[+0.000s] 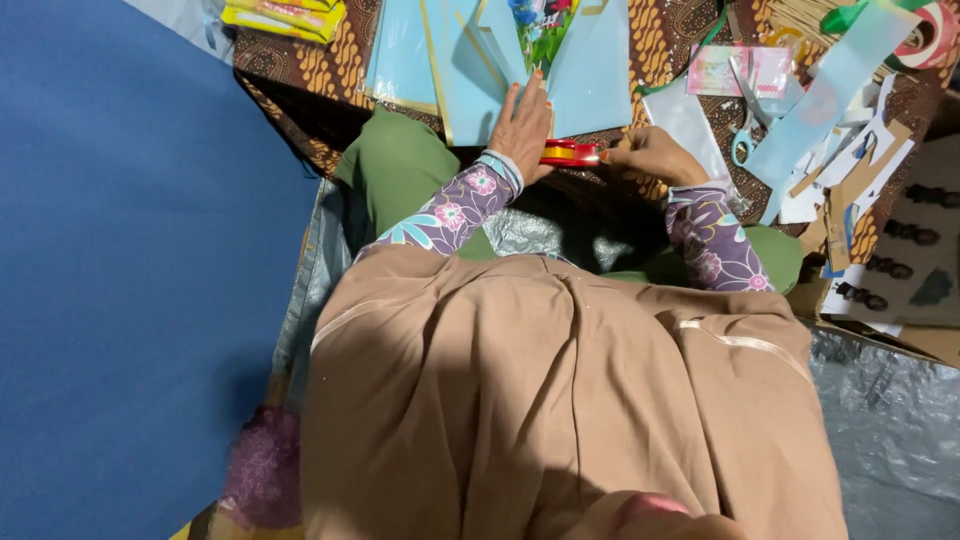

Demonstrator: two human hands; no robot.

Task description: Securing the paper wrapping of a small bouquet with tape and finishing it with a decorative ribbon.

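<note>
My left hand lies flat, fingers spread, on a light blue folded paper piece trimmed with gold strips. My right hand is curled around the end of a red tape dispenser with a yellow roll, which sits at the near edge of the blue paper between both hands. A printed floral strip lies in the paper's middle fold. Both sleeves are purple with flowers.
Scissors with teal handles, a pink packet, paper scraps and a long pale blue strip lie to the right. Yellow packets sit at the top left. A blue mat covers the left; a silver sheet lies lower right.
</note>
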